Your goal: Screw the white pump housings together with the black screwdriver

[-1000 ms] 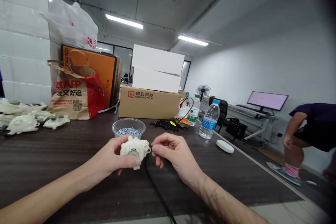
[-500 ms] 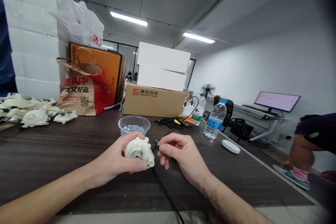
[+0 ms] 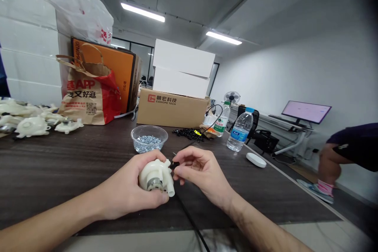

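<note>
A white plastic pump (image 3: 155, 173) with a round silver motor set in it is gripped between the thumb and fingers of my left hand (image 3: 137, 181). Its outlet tube points down to the right. Close by its right side, my right hand (image 3: 199, 167) has thumb and fingers pinched on a small black part (image 3: 175, 164), which is at the pump's edge; whether they touch I cannot tell. A thin metal tip juts out above these fingers. Behind the pump stands a clear plastic bowl (image 3: 149, 141) of small silver screws.
Small black parts (image 3: 189, 134) lie heaped beyond my right hand. More white pumps (image 3: 32, 126) are piled at the left. Two water bottles (image 3: 239, 132) and a white lid (image 3: 256, 160) stand to the right. A cardboard box (image 3: 173, 110) is behind; a black cable (image 3: 191, 220) crosses the table.
The small black part in my right hand has come up against the pump's right edge, or very near it. The pump has tilted slightly. The whole view has shifted a little.
</note>
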